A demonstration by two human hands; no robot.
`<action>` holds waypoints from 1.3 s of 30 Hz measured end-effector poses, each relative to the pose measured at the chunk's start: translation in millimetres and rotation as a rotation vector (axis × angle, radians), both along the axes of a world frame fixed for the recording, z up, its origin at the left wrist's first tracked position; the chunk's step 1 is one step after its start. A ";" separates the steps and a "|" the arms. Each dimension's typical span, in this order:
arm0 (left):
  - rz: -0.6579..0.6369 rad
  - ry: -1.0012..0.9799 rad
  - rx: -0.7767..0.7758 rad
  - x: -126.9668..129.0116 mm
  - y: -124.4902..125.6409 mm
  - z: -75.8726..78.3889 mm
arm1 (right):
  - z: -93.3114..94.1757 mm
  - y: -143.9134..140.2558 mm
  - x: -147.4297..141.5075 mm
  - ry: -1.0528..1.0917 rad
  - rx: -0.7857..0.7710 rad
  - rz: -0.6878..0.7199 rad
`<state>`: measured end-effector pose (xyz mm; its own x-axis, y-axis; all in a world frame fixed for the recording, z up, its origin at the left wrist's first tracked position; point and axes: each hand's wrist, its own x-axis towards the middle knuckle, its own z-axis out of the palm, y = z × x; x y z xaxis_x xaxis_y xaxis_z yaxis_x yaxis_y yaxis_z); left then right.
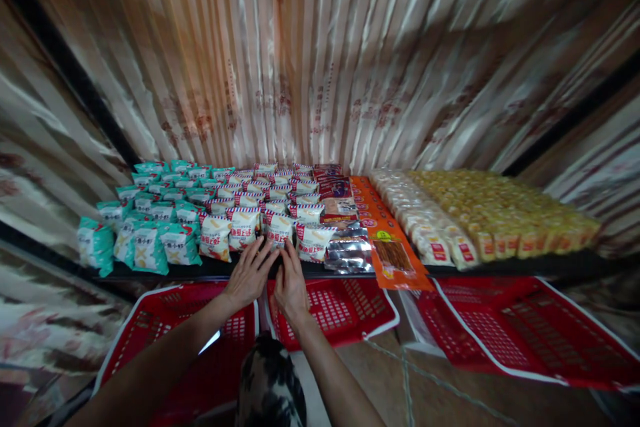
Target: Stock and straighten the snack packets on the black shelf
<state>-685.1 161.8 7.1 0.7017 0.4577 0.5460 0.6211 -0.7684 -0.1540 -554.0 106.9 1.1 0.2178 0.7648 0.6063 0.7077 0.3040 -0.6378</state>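
We are reaching both hands to the front edge of a dark shelf [240, 272], where rows of small snack packets are lying. Our left hand [249, 273] is spreading its fingers loosely over the shelf edge, the fingertips touching the bottom of a white snack packet [278, 229] with a red and blue striped top. Our right hand [290, 283] is sitting just beside it, fingers pointing up toward the same packet; we cannot tell whether it is pinching the packet or only touching it. That packet is lying in the front row, its long axis running away from us, striped top pointing toward the curtain [320, 53] behind.

Left of it, teal packets [150, 240] are filling the shelf in rows; right of it, a silver foil pack [350, 250] is lying beside an orange pack [393, 250], whose long axis is also running front to back and whose near end is overhanging the shelf edge. Further right, wrapped cakes with red labels [430, 227] and yellow pieces [500, 210] are lining up.

Below the shelf, three red baskets [345, 307] are standing; their visible parts are holding nothing.

The packets are carrying red Chinese characters, too small for us to read.
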 end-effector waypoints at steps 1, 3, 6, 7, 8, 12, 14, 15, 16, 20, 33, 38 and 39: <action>-0.009 -0.003 0.006 3.0 0.9 -0.4 | 2.0 -3.3 2.9 -0.003 0.015 -0.008; -0.033 -0.006 0.019 8.8 2.2 -0.9 | 6.6 -11.3 12.7 -0.033 0.072 -0.075; -0.085 -0.014 0.040 18.2 2.5 -0.8 | 12.2 -20.2 35.1 -0.091 0.140 -0.292; -0.106 -0.017 0.048 22.0 2.4 -0.7 | 13.1 -20.7 43.0 -0.103 0.140 -0.355; -0.125 -0.021 0.057 26.0 2.2 -0.8 | 13.6 -19.8 50.1 -0.112 0.132 -0.396; -0.155 -0.032 0.076 43.4 2.3 -2.1 | 12.0 -6.1 66.0 -0.162 0.056 -0.333; -0.137 -0.055 0.075 51.1 2.4 -2.2 | 11.6 1.1 67.7 -0.187 0.034 -0.283; -0.127 -0.068 0.073 54.6 2.2 -1.9 | 11.8 3.5 68.3 -0.195 0.029 -0.272; -0.117 -0.080 0.072 57.8 1.7 -1.4 | 12.4 4.7 69.0 -0.200 0.024 -0.266; -0.072 -0.090 0.047 69.4 -3.9 0.9 | 20.6 -3.2 77.4 -0.233 -0.011 -0.226; 0.064 -0.002 -0.063 90.6 -26.5 13.8 | 126.0 85.8 178.4 -0.706 -0.453 -0.144; 0.106 0.029 -0.114 94.1 -32.2 20.9 | 110.6 99.8 206.1 -0.809 -0.583 0.040; 0.111 0.027 -0.123 95.0 -33.6 22.2 | 107.2 98.3 209.4 -0.807 -0.582 0.058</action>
